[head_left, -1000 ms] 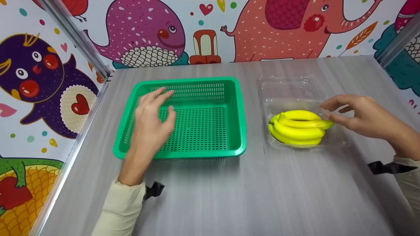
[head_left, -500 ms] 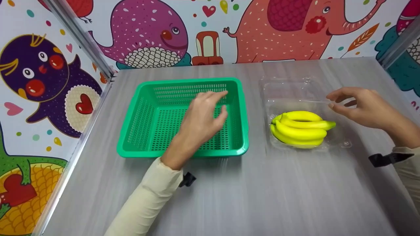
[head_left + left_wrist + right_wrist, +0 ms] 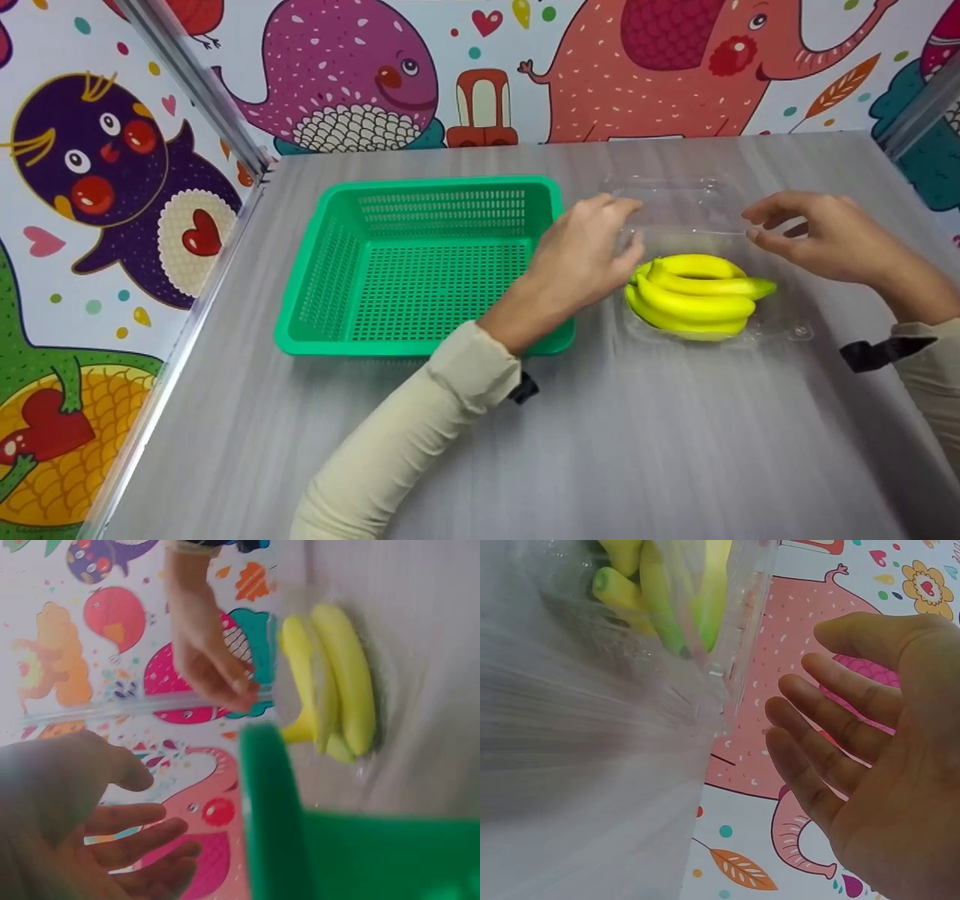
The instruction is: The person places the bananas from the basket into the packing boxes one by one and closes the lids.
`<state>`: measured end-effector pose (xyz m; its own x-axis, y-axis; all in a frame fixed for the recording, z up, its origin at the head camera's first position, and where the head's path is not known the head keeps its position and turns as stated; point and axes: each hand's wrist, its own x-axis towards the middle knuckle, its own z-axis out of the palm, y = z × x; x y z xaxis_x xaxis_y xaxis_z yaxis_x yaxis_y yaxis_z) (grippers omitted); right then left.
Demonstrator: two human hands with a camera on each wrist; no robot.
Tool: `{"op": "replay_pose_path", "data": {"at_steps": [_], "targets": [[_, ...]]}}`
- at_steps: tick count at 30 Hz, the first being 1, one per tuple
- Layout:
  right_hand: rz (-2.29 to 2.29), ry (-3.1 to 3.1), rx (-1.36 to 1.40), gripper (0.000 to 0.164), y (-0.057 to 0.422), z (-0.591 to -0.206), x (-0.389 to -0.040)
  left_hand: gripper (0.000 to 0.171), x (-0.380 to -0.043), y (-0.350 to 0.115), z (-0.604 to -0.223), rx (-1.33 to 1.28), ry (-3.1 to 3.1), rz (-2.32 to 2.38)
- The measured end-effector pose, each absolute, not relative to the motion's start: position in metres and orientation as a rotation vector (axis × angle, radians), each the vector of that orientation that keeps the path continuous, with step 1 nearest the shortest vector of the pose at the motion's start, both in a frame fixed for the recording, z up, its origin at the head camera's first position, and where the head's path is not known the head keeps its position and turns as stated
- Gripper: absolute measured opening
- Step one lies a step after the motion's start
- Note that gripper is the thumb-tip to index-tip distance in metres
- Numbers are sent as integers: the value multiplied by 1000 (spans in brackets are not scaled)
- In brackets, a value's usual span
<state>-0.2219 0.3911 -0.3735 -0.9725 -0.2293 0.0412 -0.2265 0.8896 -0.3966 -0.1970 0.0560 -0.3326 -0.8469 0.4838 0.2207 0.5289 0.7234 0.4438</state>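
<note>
Yellow bananas (image 3: 694, 304) with greenish tips lie in a clear plastic clamshell box (image 3: 780, 326) whose lid (image 3: 667, 199) is folded back. My left hand (image 3: 581, 251) hovers between the green basket and the box, fingertips near the box's left side, holding nothing. In the left wrist view the left hand's fingers (image 3: 142, 829) are spread and loosely bent. My right hand (image 3: 825, 232) is held above the box's right side, apart from the bananas. The right wrist view shows that hand's fingers (image 3: 817, 712) relaxed, with nothing in them.
A green perforated plastic basket (image 3: 322, 347) stands left of the box on the grey wood-look table (image 3: 600, 450). Walls with cartoon animals (image 3: 480, 75) close off the back and the left side, with metal strips (image 3: 202, 90) at the corners.
My left hand has swept right, from over the basket's left part to beside the clamshell box. The right hand has lifted slightly away from the bananas. Basket and bananas stay in place.
</note>
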Motion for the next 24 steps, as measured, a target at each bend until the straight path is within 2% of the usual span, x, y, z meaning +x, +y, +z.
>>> {"op": "replay_pose_path", "data": {"at_steps": [15,24], "targets": [[-655,2995,-351,39,406,-373,-231,44,-229,104,-322,-738,-2942,-889],[-613,2919,-295,49,411,-369,-237,45,-257,118,-332,-573,-3018,-990]]}}
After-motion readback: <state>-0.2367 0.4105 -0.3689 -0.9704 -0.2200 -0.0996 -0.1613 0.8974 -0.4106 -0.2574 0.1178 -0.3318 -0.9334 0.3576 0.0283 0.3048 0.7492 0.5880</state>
